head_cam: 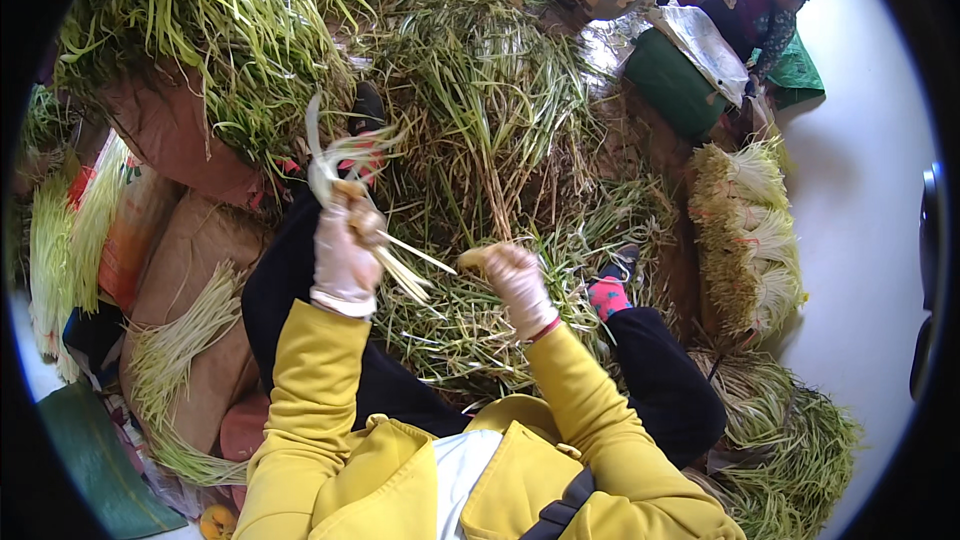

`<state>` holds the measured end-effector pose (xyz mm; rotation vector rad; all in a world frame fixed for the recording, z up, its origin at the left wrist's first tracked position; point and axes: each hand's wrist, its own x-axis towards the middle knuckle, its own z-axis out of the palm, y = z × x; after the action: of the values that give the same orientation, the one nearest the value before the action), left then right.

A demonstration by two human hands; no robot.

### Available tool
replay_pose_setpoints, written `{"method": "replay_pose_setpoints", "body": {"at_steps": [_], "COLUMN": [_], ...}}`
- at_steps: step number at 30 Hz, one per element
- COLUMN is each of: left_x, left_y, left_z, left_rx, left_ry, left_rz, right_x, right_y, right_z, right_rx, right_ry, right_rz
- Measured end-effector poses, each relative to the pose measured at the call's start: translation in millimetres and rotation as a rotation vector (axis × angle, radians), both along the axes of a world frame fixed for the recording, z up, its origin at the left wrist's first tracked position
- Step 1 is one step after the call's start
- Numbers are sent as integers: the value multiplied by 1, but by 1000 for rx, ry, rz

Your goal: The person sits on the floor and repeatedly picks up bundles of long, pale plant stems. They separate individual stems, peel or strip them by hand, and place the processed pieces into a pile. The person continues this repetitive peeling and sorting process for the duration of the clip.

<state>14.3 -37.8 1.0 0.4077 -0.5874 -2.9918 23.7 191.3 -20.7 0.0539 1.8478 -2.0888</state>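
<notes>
My left hand wears a pale glove with brown-stained fingers. It is closed around a few pale stalks; their cut-looking ends point right, and whitish blurred leaves stick out above the fist. To its right, my right hand, gloved as well, has curled fingers with a yellow-brown covering at the tip. Whether it pinches anything is unclear. Beneath both hands lies a loose litter of green leaves and stalks. Beyond them a large heap of long leafy stalks has its stems towards me.
Pale trimmed stalks lie on a brown covered surface at left. A leafy pile tops a reddish sack. Tied bundles line the right, near a green container. Another person sits at the far right.
</notes>
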Motion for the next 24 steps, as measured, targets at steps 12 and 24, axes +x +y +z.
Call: {"method": "replay_pose_setpoints", "body": {"at_steps": [12,24], "left_x": [3,2], "left_y": [17,21], "left_z": [-3,-6], "left_rx": [-148,-220], "left_ry": [-99,39], "left_rz": [-102,-239], "right_x": [-146,-44], "right_y": [13,59], "right_z": [-77,45], "right_rx": [1030,-35], "right_ry": [129,318], "right_rz": [66,-186]}}
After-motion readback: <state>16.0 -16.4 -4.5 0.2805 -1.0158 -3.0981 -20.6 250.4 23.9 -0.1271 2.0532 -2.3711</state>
